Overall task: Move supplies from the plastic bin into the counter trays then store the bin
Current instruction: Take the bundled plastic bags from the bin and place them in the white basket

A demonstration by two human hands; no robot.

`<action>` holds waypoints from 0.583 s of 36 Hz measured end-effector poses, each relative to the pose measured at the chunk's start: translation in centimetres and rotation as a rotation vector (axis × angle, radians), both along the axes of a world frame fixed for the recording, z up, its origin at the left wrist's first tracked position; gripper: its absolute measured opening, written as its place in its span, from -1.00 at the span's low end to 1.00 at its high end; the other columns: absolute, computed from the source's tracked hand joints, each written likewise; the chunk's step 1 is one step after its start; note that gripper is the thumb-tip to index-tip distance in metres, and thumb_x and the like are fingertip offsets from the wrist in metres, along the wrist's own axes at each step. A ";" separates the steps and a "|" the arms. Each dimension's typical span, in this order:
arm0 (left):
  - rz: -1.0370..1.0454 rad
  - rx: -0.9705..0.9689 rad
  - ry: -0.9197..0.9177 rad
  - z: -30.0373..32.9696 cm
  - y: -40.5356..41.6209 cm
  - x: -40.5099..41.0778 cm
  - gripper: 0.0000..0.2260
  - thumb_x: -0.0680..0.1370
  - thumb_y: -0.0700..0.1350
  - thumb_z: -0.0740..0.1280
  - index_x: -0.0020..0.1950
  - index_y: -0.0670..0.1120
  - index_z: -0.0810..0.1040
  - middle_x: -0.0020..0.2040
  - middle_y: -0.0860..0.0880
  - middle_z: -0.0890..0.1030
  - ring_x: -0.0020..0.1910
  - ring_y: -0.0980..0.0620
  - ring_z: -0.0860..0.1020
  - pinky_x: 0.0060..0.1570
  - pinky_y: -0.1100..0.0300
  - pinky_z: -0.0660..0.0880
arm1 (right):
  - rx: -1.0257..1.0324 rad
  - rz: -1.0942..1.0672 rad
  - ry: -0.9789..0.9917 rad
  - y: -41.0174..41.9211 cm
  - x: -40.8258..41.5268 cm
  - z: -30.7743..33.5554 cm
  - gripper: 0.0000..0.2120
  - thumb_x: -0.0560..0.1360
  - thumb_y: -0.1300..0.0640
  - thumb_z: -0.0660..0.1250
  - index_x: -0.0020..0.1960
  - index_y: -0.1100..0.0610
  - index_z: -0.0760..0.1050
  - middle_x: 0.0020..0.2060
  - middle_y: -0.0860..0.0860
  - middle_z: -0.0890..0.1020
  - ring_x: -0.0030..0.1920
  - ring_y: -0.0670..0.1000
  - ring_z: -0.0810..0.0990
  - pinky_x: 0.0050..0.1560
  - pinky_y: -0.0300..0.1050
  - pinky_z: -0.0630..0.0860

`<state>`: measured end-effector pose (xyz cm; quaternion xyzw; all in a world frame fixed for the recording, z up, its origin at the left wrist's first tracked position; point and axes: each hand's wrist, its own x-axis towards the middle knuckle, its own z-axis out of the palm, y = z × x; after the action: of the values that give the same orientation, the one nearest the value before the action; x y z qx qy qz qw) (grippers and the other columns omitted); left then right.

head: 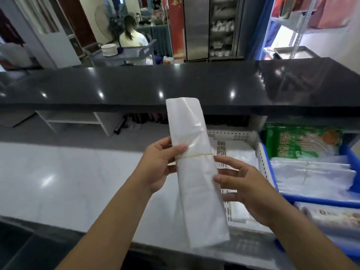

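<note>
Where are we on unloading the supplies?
Partly done: the white tray and blue tray already hold clear bags, plus a green packet. In hand: the left hand grips a banded bag bundle, with the right hand at its edge. Left: place the bundle; the bin isn't in view.

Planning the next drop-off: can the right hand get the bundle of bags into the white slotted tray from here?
Probably yes. The right hand already hovers over the white slotted tray, touching the bundle of bags that the left hand grips. The tray looks open-topped with nothing over it.
</note>
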<state>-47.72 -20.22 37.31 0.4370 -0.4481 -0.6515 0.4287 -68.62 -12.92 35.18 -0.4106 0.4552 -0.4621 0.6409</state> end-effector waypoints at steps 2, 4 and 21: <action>-0.023 0.037 -0.033 -0.6 -0.9 -1.1 -0.81 0.45 -0.18 0.48 0.05 -0.06 0.71 -0.01 -0.06 0.73 -0.14 0.00 0.68 -0.22 0.11 0.62 | 0.038 -0.020 -0.039 -0.9 -0.5 -0.7 -0.53 0.27 0.16 0.54 0.16 -0.06 0.62 0.00 0.14 0.72 -0.11 0.11 0.71 -0.26 0.00 0.62; -0.074 0.084 -0.086 -1.3 -1.6 -2.4 -0.81 0.48 -0.18 0.46 0.09 -0.09 0.70 0.00 -0.07 0.73 -0.15 0.00 0.68 -0.24 0.16 0.60 | 0.085 -0.026 -0.053 -1.5 -1.2 -1.3 -0.53 0.29 0.17 0.54 0.17 -0.08 0.60 0.03 0.14 0.71 -0.07 0.13 0.71 -0.17 0.05 0.63; -0.002 0.140 -0.471 -9.2 -2.1 -1.0 -0.63 0.59 0.10 0.30 0.40 0.12 0.46 0.29 0.08 0.53 0.19 0.13 0.52 0.23 0.09 0.49 | 0.407 -0.227 -0.045 -8.2 -2.4 -8.7 -0.65 0.45 0.37 0.39 0.09 -0.03 0.58 -0.21 0.08 0.75 -0.28 0.09 0.68 -0.35 -0.07 0.59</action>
<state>-48.72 -22.36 28.15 0.6052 -0.4899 -0.5613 0.2805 -71.02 -21.10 26.48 -0.2088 0.5677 -0.4388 0.6645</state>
